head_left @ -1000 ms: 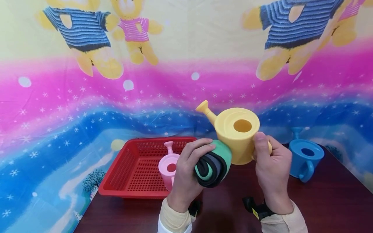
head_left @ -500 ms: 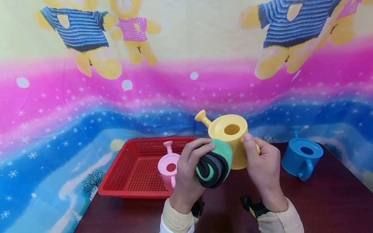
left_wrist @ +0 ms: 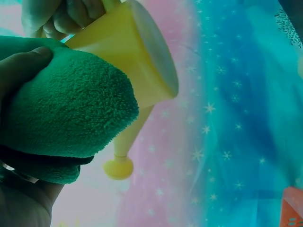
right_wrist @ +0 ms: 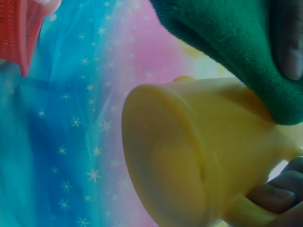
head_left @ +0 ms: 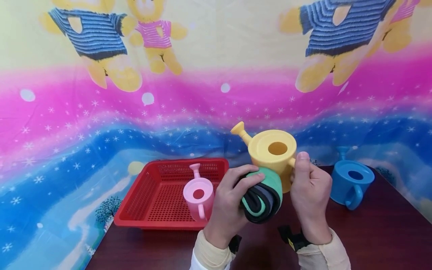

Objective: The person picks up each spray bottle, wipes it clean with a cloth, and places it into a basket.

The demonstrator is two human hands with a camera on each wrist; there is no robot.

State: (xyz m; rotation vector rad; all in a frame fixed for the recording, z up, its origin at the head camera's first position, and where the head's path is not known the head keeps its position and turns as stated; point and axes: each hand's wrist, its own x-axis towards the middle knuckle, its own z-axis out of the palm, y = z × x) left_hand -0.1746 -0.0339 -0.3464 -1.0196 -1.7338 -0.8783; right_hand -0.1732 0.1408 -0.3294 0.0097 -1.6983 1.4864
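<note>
- Fingers [head_left: 249, 183] of the left hand [head_left: 225, 204] curled around a rolled green cloth [head_left: 261, 198]; those of the right hand [head_left: 310, 191] wrapped the handle of a yellow watering can [head_left: 274, 160], thumb on top.
- Behind everything hung a backdrop [head_left: 216, 48] printed with bears and snowflakes across cream, pink and blue bands.
- Below the hands spread a dark reddish-brown table [head_left: 152, 245].
- On its left part sat a red perforated basket [head_left: 155, 225].
- Held up off the table, roughly upright, the yellow can was right of the basket, its spout pointing away and to the left.
- Beyond the right hand, a blue watering can [head_left: 347, 185] stood on the table.
- Inside the basket, at its right end, stood a pink watering can [head_left: 193, 205].
- Smaller than the cans, the cloth, edged in black, lay against the yellow can's side.
- Black straps [head_left: 300, 241] circled the wrists.
</note>
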